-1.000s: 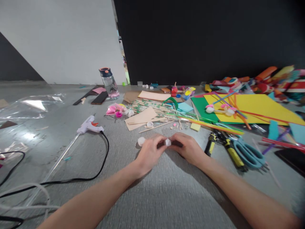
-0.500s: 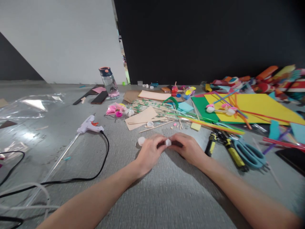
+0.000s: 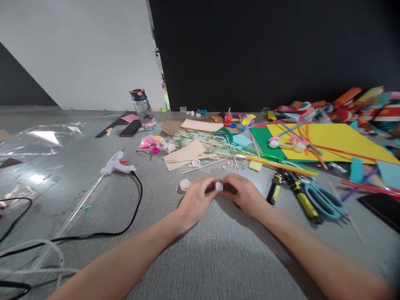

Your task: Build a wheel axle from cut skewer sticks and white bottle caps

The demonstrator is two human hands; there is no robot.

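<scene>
Grey tabletop (image 3: 200, 266), black panel (image 3: 265, 54) behind.

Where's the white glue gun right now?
In the head view, the glue gun lies left of the left hand, on the grey table, nearer than the water bottle.

held piece (image 3: 218, 186): white | glue gun (image 3: 112, 165): white, trigger (image 3: 124, 162) orange | scissors (image 3: 325, 201): blue-grey | sheet (image 3: 350, 140): yellow

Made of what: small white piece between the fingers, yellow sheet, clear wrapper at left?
Small white piece: possibly plastic, satin; pale, smooth look, but partly covered, so unsure.
Yellow sheet: likely paper or foam, matte; flat, even colour, no sharp glare.
Clear wrapper: likely thin plastic film, glossy; see-through, creased, bright highlights.
</scene>
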